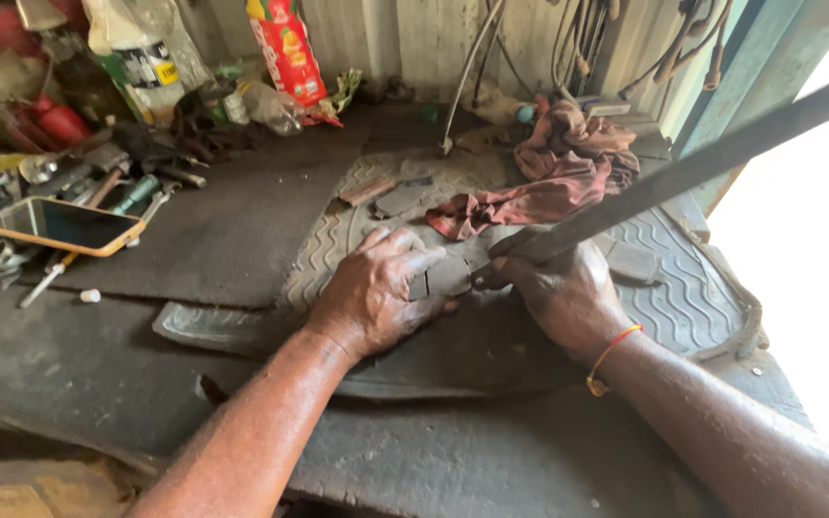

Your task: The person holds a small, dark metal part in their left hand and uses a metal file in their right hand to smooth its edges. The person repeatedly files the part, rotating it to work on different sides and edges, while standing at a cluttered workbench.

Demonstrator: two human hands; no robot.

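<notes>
My left hand (376,288) lies flat, fingers spread, pressing a small dark rubber piece (448,276) onto a grey ribbed rubber mat (693,297). My right hand (563,288), with an orange thread on the wrist, grips the low end of a long flat dark metal blade (702,163). The blade slants up to the right edge of the view. Its lower tip meets the rubber piece between my two hands.
A red-brown rag (558,182) lies just behind the hands. A phone in an orange case (61,225) rests at the left among tools. Bottles and a red packet (288,48) stand along the back wall. Small rubber scraps (386,195) lie on the mat.
</notes>
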